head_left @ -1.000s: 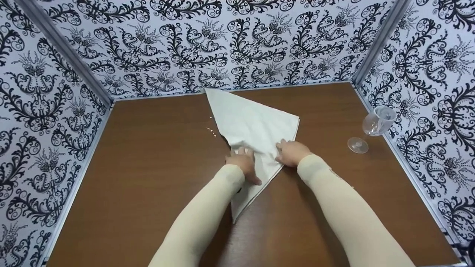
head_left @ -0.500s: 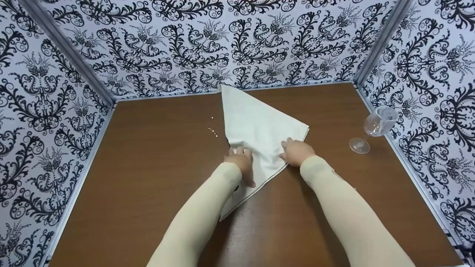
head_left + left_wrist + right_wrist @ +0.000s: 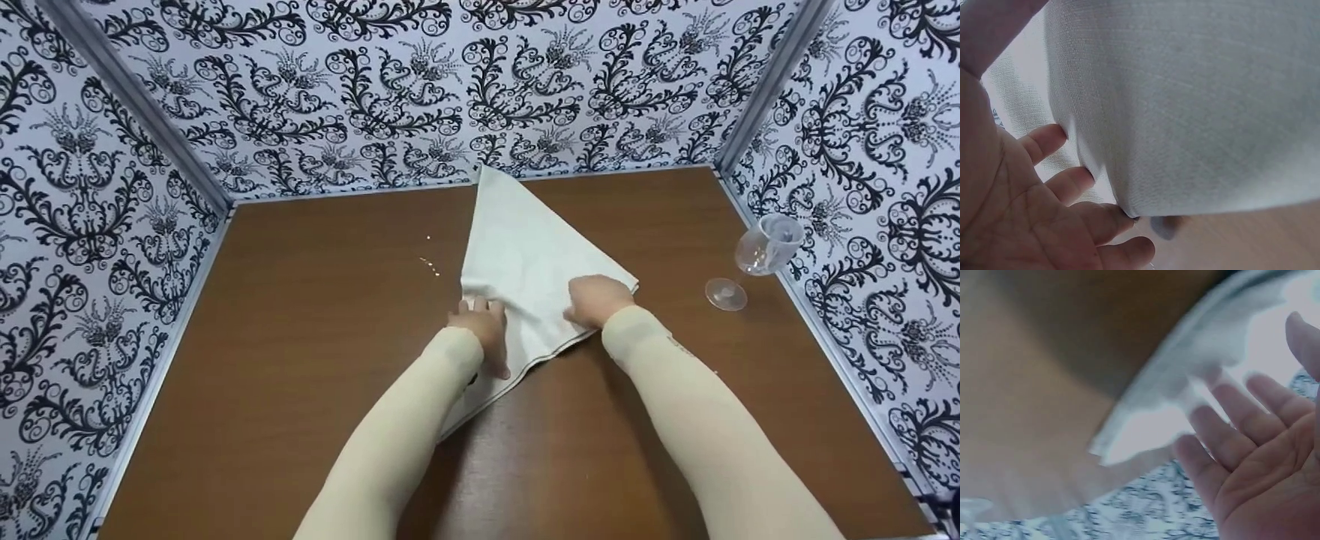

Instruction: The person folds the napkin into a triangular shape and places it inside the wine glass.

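A white cloth napkin [image 3: 525,247], folded into layers with its tip against the back wall, lies on the table. My left hand [image 3: 484,330] rests on its left side. In the left wrist view the fingers [image 3: 1072,183] are spread, their tips touching a raised fold of cloth [image 3: 1196,112]. On the napkin's right part lies my right hand [image 3: 596,300]; its fingertips are hidden in the head view. The right wrist view shows nearly straight, spread fingers [image 3: 1241,422] against the cloth, partly blurred. Wrinkles run through the cloth between the hands.
A clear stemmed glass [image 3: 765,251] stands on the brown table [image 3: 300,337] by the right wall. Small pale specks [image 3: 429,264] lie left of the napkin. Patterned walls [image 3: 420,90] enclose the back and both sides.
The napkin has turned clockwise: its far tip has shifted right, its right corner nearer and right, its near corner left. My right hand has moved slightly right, and its fingers have drawn from view.
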The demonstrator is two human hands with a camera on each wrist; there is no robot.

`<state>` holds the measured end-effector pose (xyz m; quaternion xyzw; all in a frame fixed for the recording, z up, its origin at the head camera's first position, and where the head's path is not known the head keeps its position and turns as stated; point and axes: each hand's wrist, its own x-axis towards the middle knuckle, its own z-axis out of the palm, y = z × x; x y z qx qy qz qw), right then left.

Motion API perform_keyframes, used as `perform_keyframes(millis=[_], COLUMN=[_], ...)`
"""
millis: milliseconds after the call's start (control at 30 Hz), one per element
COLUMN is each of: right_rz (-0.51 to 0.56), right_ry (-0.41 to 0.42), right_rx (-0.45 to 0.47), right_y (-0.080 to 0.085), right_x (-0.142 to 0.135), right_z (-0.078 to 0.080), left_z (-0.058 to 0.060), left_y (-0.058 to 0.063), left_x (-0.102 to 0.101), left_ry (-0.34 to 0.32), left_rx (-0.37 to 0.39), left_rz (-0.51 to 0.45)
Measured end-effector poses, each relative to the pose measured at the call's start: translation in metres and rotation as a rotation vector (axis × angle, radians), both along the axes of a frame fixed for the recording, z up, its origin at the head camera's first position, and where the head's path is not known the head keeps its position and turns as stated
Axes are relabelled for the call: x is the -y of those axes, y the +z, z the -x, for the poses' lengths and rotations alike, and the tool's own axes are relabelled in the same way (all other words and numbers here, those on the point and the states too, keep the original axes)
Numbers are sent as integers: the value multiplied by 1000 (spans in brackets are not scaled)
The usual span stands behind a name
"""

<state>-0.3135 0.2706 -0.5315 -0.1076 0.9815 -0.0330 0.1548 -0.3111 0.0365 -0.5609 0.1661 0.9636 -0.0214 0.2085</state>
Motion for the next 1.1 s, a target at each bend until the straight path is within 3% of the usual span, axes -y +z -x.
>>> perform_keyframes(millis=[233, 433, 500, 567, 700, 867, 1100], right_rz=[3, -52, -65, -70, -65, -61, -81], right_ry=[53, 32, 16, -3, -35, -56, -62], right_rx=[12, -18, -15, -16, -9, 0, -15], right_y=[-4, -13, -13, -13, -10, -8, -5], right_x=[-6, -1, 1, 3, 8, 14, 11], right_z=[-2, 1, 0, -1, -4, -6, -5], left_z=[1, -9, -14, -17, -23, -25, -23], left_y=[5, 22, 29, 32, 25, 12, 11], left_x=[10, 12, 6, -1, -11, -12, -11], left_ry=[-6, -22, -1, 44, 152, 158, 175], left_rx=[9, 12, 6, -18, -57, -88, -90], left_rz=[-5, 105, 104, 41, -100, -40, -76])
